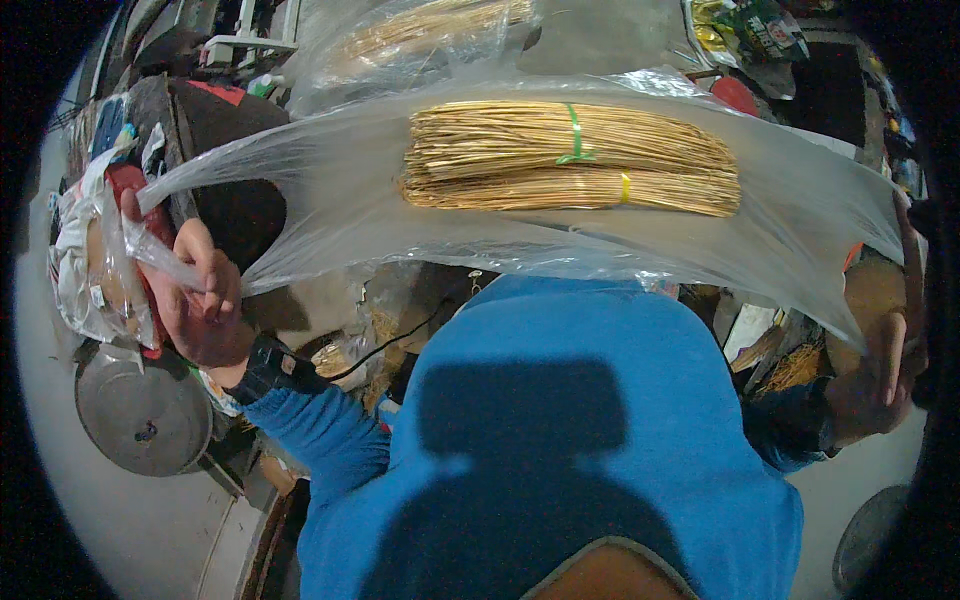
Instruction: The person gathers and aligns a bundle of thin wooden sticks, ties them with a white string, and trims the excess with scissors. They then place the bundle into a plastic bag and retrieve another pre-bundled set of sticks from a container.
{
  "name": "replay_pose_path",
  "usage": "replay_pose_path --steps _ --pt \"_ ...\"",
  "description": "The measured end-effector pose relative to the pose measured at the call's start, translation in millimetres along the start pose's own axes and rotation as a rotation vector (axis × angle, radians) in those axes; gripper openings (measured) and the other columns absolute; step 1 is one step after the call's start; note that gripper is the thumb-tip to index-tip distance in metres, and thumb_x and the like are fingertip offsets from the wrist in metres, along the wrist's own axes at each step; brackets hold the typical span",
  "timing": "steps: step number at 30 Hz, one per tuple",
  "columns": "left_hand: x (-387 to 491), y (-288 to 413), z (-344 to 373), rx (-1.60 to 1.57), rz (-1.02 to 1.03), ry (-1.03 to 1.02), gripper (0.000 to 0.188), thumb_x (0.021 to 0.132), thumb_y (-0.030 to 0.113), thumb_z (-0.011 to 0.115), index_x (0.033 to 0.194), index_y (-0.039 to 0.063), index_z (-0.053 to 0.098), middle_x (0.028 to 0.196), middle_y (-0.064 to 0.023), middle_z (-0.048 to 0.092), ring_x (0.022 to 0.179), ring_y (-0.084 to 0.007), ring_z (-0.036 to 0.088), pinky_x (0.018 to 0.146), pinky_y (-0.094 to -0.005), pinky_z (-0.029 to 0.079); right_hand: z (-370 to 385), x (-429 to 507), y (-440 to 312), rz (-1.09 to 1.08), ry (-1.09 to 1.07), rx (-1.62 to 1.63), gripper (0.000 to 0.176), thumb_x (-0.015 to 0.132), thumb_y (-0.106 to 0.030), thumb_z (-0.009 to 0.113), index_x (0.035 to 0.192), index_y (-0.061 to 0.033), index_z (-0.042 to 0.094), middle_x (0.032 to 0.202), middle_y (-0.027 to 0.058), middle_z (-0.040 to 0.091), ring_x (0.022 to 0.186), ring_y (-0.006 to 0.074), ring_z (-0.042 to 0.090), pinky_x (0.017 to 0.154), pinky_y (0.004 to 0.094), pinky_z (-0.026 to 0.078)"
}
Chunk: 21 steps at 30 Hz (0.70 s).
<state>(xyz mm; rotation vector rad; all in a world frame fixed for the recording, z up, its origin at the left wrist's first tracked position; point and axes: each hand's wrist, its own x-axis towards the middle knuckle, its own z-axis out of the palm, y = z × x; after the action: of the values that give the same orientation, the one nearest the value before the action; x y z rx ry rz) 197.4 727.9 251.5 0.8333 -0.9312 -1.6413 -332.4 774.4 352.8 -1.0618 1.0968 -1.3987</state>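
Clear plastic film [337, 202], seemingly a large bag, stretches taut across the view. Two bundles of dried straw stalks lie side by side against its middle; whether inside or on top, I cannot tell. A green tie binds the far bundle [495, 139], and a yellow tie binds the near bundle [525, 191]. At the left, my left hand [206, 289] grips a gathered, twisted end of the film, its thumb raised. My right hand [892, 367], dim and partly cut by the dark rim, holds the film's opposite end with one finger extended.
Beyond the film, another plastic bag [442, 37] holds more straw. A round grey lid [142, 409] is below my left hand, and a white plastic bag [82, 255] hangs or sits beside it. Loose straw [795, 371] lies near my right sleeve. A dark cable [390, 341] runs beside my body.
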Motion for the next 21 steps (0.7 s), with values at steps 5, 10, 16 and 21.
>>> replay_pose_path --steps 5,10,16,21 --pt "-1 -2 12 0.143 0.096 0.025 0.097 0.081 0.030 0.070 0.149 0.014 0.003 0.073 -0.0068 0.045 0.044 -0.0051 0.040 0.038 -0.0151 0.038 -1 -21 7 -0.076 0.362 -0.600 0.048 0.102 -0.023 0.025 0.142 0.0030 0.021 0.138 0.0340 0.032 0.037 0.0100 0.040 0.034 0.0192 0.037" --pt "-2 -6 30 0.205 0.114 0.066 0.096 0.081 0.031 0.069 0.149 0.012 0.004 0.070 -0.0053 0.044 0.044 -0.0037 0.038 0.037 -0.0135 0.035 6 -34 19 -0.029 0.689 -1.186 0.051 0.102 -0.023 0.025 0.145 0.0026 0.012 0.144 0.0357 0.021 0.033 0.0107 0.036 0.030 0.0191 0.035" --pt "8 -22 41 0.251 0.073 0.118 0.092 0.082 0.034 0.067 0.149 0.017 0.006 0.069 -0.0028 0.042 0.043 -0.0032 0.034 0.037 -0.0149 0.032 -5 -21 24 0.178 0.499 -0.795 0.054 0.098 -0.022 0.034 0.142 0.0060 0.019 0.144 0.0292 0.028 0.037 0.0025 0.034 0.033 0.0137 0.030" --pt "28 -77 48 0.283 -0.162 0.138 0.093 0.077 0.020 0.063 0.150 0.025 0.006 0.073 -0.0008 0.044 0.051 -0.0038 0.035 0.042 -0.0164 0.027 -32 -5 51 0.429 0.327 -0.238 0.051 0.096 -0.022 0.042 0.140 0.0028 0.034 0.140 0.0226 0.043 0.041 -0.0026 0.028 0.037 0.0116 0.025"
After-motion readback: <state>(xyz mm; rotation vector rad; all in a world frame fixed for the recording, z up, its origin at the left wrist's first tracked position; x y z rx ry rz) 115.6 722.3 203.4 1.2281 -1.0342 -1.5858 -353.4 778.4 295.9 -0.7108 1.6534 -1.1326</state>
